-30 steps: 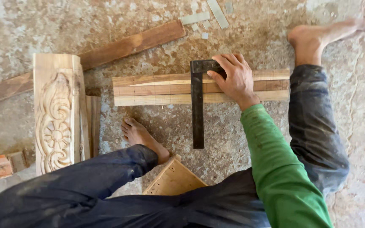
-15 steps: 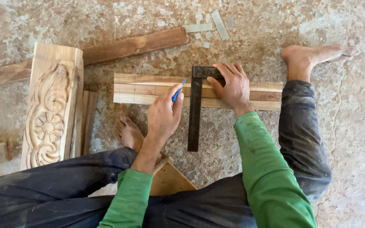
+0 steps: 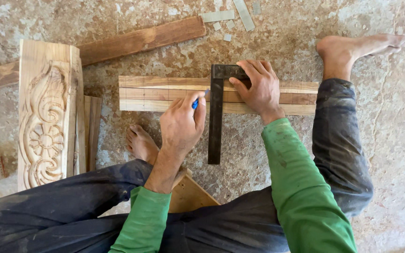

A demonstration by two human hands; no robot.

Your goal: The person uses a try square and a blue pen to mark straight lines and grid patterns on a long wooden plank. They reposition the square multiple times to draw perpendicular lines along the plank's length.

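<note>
I sit on the floor with a few pale wooden strips (image 3: 165, 93) lying side by side in front of me. A dark metal try square (image 3: 215, 117) lies across them, its blade pointing toward me. My right hand (image 3: 258, 89) presses flat on the head of the square and on the strips. My left hand (image 3: 181, 124) holds a blue pen (image 3: 197, 101) with its tip on the strips, just left of the square's blade.
A carved wooden panel (image 3: 43, 122) lies at the left, with a long brown plank (image 3: 137, 42) behind it. Small offcuts (image 3: 219, 16) are scattered at the top. My bare feet (image 3: 141, 143) (image 3: 348, 49) rest on the stone floor. A wooden block (image 3: 191, 194) sits by my legs.
My left hand has come into view with the blue pen and brought its tip to the strips beside the square. My right hand has stayed on the square.
</note>
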